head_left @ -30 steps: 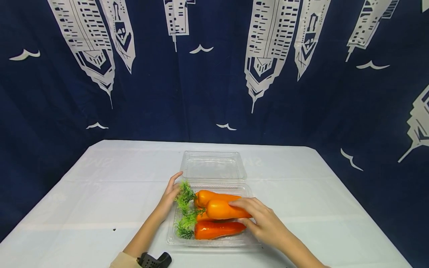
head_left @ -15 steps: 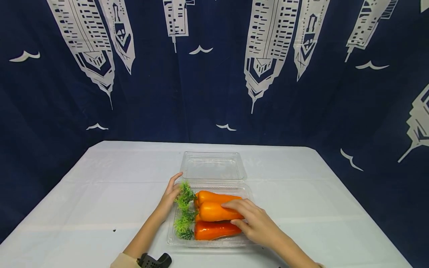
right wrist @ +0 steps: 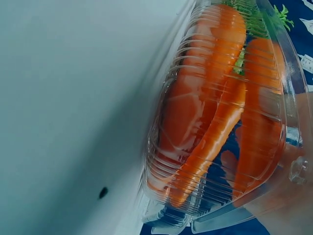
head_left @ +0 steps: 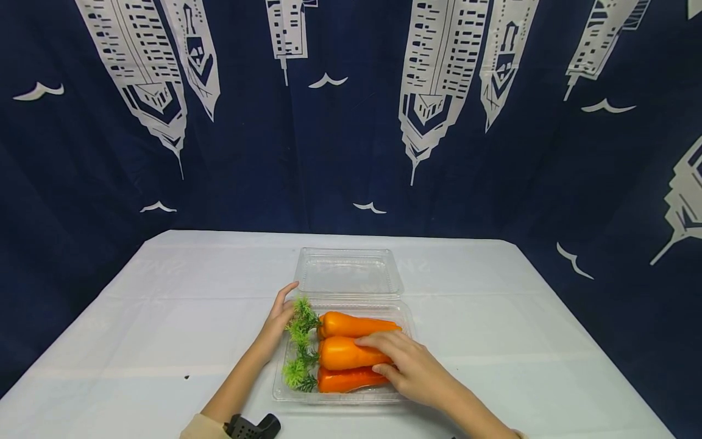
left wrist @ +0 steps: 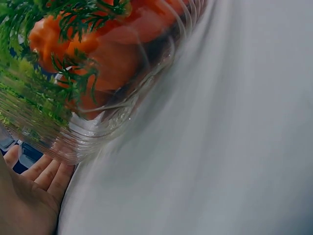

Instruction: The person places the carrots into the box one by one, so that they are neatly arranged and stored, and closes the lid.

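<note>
A clear plastic clamshell box point(head_left: 351, 399) holds several orange carrots with green leafy tops point(head_left: 298, 350) toward its left end. My right hand point(head_left: 414, 369) grips the middle carrot point(head_left: 340, 352), fingers over its top and thumb at its near side. The back carrot point(head_left: 356, 323) and the redder front carrot point(head_left: 345, 380) lie alongside it. At the box's left wall rests my left hand point(head_left: 276, 326); its straight fingers point(left wrist: 46, 174) touch the plastic in the left wrist view. Through the clear wall, the right wrist view shows a thinner carrot point(right wrist: 210, 142) low in the box.
The open clear lid point(head_left: 350, 271) lies flat behind the box, on its hinge side. A white cloth point(head_left: 164, 317) covers the table, with a small dark speck point(head_left: 186, 377) at the left. Behind the table hangs a dark blue printed curtain point(head_left: 329, 146).
My right hand has moved left and slightly toward me with the middle carrot, which now sits lower between the back and front carrots. The left hand stays at the box.
</note>
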`<state>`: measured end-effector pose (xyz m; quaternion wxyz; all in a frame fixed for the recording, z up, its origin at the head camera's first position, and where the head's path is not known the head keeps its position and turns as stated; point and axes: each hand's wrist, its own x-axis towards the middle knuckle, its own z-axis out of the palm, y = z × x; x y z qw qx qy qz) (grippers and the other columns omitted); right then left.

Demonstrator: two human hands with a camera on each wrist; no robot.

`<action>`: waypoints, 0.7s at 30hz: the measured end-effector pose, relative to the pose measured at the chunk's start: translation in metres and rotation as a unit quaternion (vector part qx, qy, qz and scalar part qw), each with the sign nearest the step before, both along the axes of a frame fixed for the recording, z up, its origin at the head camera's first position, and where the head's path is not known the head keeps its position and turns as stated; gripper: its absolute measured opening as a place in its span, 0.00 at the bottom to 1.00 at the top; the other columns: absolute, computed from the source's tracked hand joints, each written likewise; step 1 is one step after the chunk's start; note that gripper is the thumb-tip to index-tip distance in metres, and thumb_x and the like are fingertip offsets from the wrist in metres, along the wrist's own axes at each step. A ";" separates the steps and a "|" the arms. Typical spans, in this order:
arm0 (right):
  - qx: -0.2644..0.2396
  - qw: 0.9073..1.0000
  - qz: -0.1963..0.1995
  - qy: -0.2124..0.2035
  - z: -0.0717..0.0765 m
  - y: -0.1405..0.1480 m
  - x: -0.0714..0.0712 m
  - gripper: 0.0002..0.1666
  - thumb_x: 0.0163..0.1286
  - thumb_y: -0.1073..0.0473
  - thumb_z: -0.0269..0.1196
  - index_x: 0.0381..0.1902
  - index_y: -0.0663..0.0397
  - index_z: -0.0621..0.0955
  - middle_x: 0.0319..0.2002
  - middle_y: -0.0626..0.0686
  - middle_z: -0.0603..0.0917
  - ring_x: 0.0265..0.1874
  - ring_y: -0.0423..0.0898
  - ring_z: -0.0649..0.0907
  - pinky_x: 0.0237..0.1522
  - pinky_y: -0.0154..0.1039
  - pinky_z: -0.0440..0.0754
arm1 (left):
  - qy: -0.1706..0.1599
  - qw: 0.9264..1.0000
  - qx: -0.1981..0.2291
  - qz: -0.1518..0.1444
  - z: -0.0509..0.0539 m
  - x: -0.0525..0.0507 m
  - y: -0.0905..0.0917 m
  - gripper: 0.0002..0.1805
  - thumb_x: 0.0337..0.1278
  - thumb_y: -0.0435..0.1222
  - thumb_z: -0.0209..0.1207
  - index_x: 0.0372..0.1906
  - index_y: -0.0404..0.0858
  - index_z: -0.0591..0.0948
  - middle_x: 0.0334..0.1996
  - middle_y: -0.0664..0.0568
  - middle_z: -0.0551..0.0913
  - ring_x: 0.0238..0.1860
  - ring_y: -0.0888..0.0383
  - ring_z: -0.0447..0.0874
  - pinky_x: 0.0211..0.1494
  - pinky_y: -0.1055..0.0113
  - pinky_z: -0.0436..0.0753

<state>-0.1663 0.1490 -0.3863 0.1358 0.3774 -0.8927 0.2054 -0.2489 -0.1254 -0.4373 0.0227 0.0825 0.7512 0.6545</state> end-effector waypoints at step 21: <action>0.033 0.996 -0.021 -0.083 0.000 -0.005 -0.001 0.27 0.63 0.54 0.57 0.60 0.32 0.67 0.57 0.41 0.74 0.55 0.42 0.75 0.56 0.47 0.72 | -0.006 1.000 0.026 0.001 0.001 -0.001 0.000 0.33 0.54 0.31 0.38 0.68 0.51 0.53 0.52 0.38 0.70 0.39 0.57 0.72 0.42 0.65 0.72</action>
